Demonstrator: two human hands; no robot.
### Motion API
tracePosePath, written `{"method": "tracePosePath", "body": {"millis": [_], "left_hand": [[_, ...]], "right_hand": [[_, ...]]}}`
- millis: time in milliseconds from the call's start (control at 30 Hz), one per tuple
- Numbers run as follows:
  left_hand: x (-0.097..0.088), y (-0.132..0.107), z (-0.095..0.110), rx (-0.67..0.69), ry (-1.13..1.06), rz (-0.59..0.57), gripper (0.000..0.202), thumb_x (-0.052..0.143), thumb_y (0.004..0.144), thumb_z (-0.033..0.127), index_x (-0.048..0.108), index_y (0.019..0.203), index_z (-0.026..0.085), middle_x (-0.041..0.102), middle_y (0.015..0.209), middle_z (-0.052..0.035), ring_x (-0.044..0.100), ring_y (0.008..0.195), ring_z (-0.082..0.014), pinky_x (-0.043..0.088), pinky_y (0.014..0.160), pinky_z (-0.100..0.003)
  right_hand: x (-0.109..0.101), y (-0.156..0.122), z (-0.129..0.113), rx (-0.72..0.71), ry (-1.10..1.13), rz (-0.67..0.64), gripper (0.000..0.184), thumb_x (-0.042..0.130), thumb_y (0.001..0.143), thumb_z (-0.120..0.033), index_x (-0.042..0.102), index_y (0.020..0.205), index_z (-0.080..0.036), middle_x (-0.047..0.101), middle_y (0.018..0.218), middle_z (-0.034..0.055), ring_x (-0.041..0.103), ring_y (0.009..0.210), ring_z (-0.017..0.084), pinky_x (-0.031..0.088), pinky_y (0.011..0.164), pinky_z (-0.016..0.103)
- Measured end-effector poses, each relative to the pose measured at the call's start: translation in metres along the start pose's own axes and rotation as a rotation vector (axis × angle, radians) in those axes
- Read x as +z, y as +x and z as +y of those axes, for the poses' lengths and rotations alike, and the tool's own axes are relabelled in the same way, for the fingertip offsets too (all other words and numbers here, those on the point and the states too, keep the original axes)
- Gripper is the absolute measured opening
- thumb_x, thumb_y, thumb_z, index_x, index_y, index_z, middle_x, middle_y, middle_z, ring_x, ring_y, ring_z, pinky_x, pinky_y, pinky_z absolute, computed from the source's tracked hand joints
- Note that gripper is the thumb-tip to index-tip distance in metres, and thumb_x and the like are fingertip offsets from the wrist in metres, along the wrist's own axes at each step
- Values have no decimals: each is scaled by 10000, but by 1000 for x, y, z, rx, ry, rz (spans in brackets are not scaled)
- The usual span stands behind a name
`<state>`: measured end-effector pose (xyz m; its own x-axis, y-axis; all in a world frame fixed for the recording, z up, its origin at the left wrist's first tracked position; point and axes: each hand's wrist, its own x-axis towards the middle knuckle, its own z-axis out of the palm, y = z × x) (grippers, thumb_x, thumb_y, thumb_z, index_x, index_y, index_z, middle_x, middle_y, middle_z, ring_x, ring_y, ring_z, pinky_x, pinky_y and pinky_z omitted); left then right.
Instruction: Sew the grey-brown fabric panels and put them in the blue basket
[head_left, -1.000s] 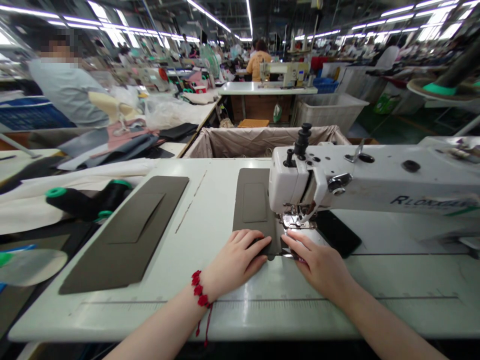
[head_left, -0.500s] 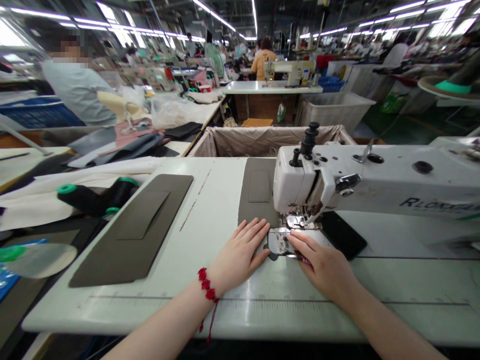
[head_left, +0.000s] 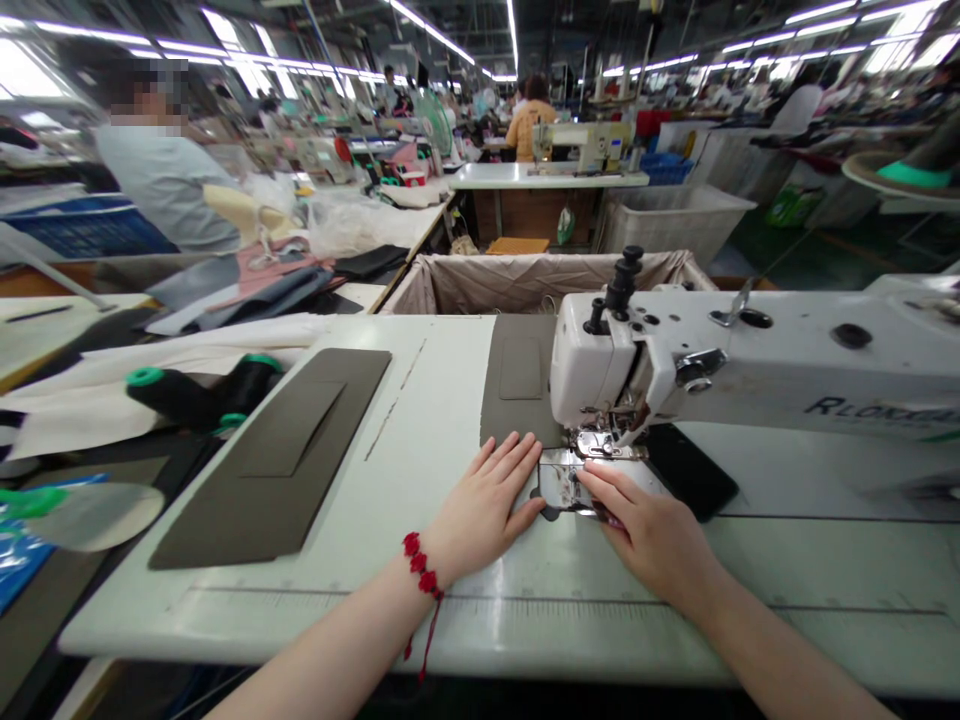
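Note:
My left hand (head_left: 491, 502) lies flat, fingers spread forward, its fingertips at the near edge of a grey-brown panel (head_left: 517, 420) with a rectangular piece on it. The panel runs beside the head of a white sewing machine (head_left: 592, 355). My right hand (head_left: 652, 525) rests on the right of the metal needle plate (head_left: 556, 485), index finger stretched toward the presser foot (head_left: 596, 443). Its lower fingers bend under; a small purple spot shows there, too small to name. A red bracelet (head_left: 421, 568) is on my left wrist.
Another grey-brown panel with a slit flap (head_left: 270, 470) lies at the table's left. A black phone (head_left: 690, 475) sits right of the needle area. Black thread cones (head_left: 176, 398) stand at left. A cloth-lined bin (head_left: 487, 285) is behind the table. A co-worker (head_left: 161, 185) sits at far left.
The whole view has shifted slightly, so things appear a little further right. Both hands keep nearly the same place on the panel and plate.

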<state>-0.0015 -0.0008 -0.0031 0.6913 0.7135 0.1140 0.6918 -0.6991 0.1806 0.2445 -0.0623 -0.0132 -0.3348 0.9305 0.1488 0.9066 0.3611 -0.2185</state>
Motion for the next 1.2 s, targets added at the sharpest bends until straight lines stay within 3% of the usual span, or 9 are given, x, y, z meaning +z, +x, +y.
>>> {"method": "tracePosePath", "body": {"millis": [867,1000,1100,1200], "left_hand": [[11,-2,-3,-22,-51,93,684,364,968,536,171,1518,176,186,1581,-82,143,1465,-231,177,1199,-413],[5,-3,1,-44,-45,158,651,404,961,523,228,1499,202,362,1512,-87,302,1411,-241,207,1176,-424],[-5,-3,4,-127,-28,220,538,342,992,478,320,1451,197,621,1238,-95,545,1195,-239,248,1138,-460],[-13,-2,2,-234,-5,269,491,283,1001,473,440,1349,164,667,1062,-108,615,1034,-249,360,1040,-462]], "right_hand": [[-1,-1,-5,12,-1,52,511,502,892,-195,467,1394,-285,482,1443,12,630,1070,211,543,863,349],[-2,-2,-6,7,8,92,491,487,897,-197,489,1380,-288,513,1414,20,621,1091,202,536,877,334],[-2,-3,-7,4,13,106,482,482,897,-191,503,1370,-287,523,1404,18,616,1102,193,532,884,326],[-2,-3,-8,5,-5,95,474,472,903,-189,505,1367,-275,527,1401,32,617,1099,198,535,866,330]]}}
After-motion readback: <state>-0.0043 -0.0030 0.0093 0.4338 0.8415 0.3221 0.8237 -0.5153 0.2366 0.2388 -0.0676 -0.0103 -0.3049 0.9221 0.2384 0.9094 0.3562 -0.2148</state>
